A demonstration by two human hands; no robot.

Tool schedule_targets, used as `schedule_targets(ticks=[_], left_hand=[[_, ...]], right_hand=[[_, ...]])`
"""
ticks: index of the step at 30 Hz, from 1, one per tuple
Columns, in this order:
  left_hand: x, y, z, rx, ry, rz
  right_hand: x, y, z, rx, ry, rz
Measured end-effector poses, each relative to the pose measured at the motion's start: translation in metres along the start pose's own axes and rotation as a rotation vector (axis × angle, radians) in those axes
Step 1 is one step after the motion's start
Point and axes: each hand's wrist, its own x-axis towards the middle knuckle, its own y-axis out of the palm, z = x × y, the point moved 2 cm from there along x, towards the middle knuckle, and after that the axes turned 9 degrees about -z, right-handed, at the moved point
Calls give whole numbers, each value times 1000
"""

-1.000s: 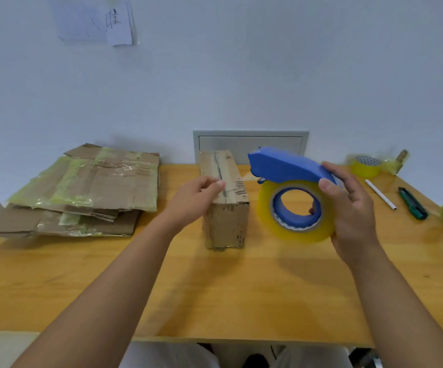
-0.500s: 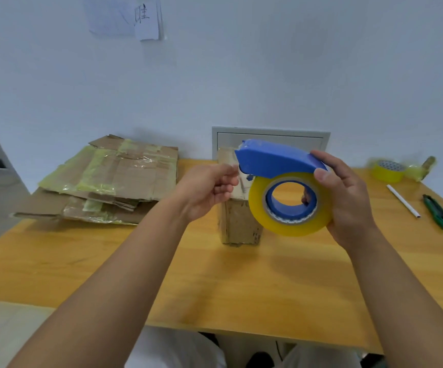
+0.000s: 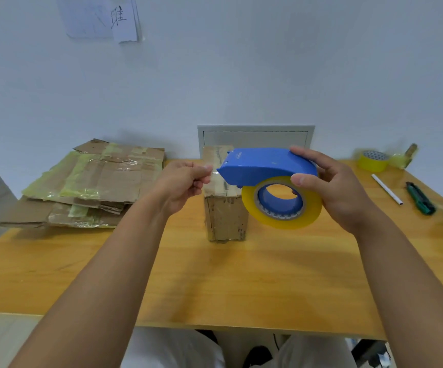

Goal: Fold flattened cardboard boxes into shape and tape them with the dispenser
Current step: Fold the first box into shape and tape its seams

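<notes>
Desk [image 3: 215,274] carrying all items. Flattened cardboard stack [image 3: 93,181] lying left of folded box [image 3: 224,205]. Box standing upright at desk centre. Right hand [image 3: 332,189] gripping blue tape dispenser [image 3: 271,181] above box. Left hand [image 3: 183,184] pinching clear tape end [image 3: 213,170] beside dispenser.

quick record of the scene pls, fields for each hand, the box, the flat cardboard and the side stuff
left hand: pinches the clear tape end at the dispenser's mouth
right hand: grips the blue tape dispenser
folded box: upright on the wooden table
flattened boxes: stacked, far left
right side: spare tape rolls, white pen, green utility knife
</notes>
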Motion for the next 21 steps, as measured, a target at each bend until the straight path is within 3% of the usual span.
schedule_targets(ticks=[14, 21], left_hand=[[11, -18, 34, -109, -67, -130], [9, -36, 29, 170, 114, -168]], right_hand=[[6, 35, -53, 157, 111, -90], [5, 30, -28, -28, 57, -1]])
